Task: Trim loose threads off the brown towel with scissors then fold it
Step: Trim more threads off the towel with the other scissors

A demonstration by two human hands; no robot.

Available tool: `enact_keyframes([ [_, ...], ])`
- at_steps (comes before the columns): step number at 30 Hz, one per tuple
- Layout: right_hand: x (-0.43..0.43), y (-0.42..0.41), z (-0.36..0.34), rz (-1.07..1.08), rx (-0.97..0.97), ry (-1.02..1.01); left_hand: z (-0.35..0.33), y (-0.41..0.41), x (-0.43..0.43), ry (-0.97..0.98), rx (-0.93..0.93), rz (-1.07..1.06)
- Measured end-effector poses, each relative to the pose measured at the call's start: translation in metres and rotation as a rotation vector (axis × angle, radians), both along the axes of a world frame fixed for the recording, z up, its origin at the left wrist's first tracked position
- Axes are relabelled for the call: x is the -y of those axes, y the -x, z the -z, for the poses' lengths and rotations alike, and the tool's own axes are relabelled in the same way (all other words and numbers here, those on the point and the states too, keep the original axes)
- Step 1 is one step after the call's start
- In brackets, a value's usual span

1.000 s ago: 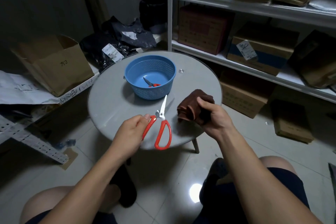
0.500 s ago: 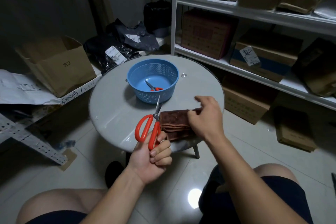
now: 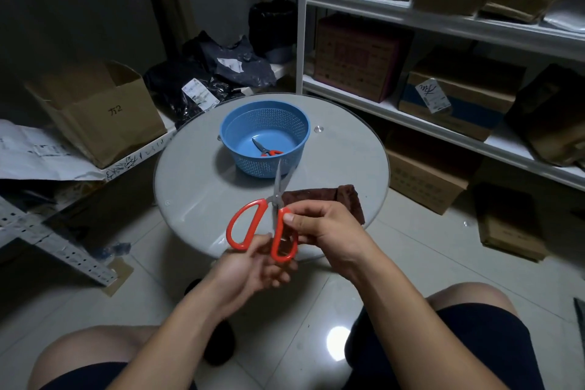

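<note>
Both hands (image 3: 319, 225) grip the red scissors (image 3: 253, 225) above the brown towel (image 3: 326, 196).

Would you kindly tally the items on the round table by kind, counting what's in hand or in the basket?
Scissors: 2, big orange-handled pair held by both hands, small pair in the basket
Blue basket: 1
Brown towel: 1
Total: 4

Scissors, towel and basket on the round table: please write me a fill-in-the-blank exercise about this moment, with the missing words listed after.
1. The large scissors have handles coloured ____.
2. A smaller pair of scissors lies inside the blue ____.
3. The brown towel lies on the round ____.
4. The right hand pinches one handle of the large scissors while the left hand holds them from ____.

Missing words: red; basket; table; below
</note>
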State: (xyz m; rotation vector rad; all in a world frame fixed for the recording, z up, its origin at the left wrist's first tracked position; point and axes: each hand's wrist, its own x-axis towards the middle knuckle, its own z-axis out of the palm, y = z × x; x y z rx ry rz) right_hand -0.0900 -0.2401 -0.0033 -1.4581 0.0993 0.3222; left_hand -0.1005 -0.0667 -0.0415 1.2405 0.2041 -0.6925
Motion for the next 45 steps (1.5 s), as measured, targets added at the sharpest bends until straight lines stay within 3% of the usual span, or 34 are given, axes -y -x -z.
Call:
enact_keyframes([
  [4, 0.009, 0.004, 0.001, 0.018, -0.02, -0.019, -0.005, -0.014, -0.034, 0.049, 0.034, -0.182],
  [12, 0.008, 0.015, 0.005, 0.001, -0.017, 0.061, -0.028, 0.0, -0.006, -0.255, 0.332, 0.003],
  [19, 0.023, 0.015, 0.012, 0.064, -0.041, 0.047, -0.016, 0.0, -0.009, -0.272, 0.294, -0.002],
  [24, 0.031, 0.012, 0.021, 0.048, -0.18, 0.053, -0.016, 0.0, -0.011, -0.432, 0.378, -0.051],
  [26, 0.041, 0.004, 0.03, 0.299, -0.129, 0.276, -0.014, 0.0, -0.011, -0.514, 0.405, -0.08],
  [28, 0.054, -0.002, 0.037, 0.579, -0.026, 0.661, -0.013, 0.001, -0.011, -0.589, 0.423, -0.099],
  [30, 0.062, -0.005, 0.039, 0.647, -0.022, 0.849, -0.011, 0.001, -0.01, -0.645, 0.44, -0.107],
  [35, 0.054, -0.025, 0.047, 0.478, -0.15, 0.952, -0.002, -0.002, -0.005, -0.748, 0.493, -0.102],
  [41, 0.048, -0.023, 0.041, 0.59, 0.059, 0.904, 0.001, -0.009, 0.0, -0.776, 0.542, -0.109],
  [45, 0.045, -0.028, 0.042, 0.485, -0.09, 0.962, -0.002, -0.014, 0.009, -0.688, 0.544, -0.116],
])
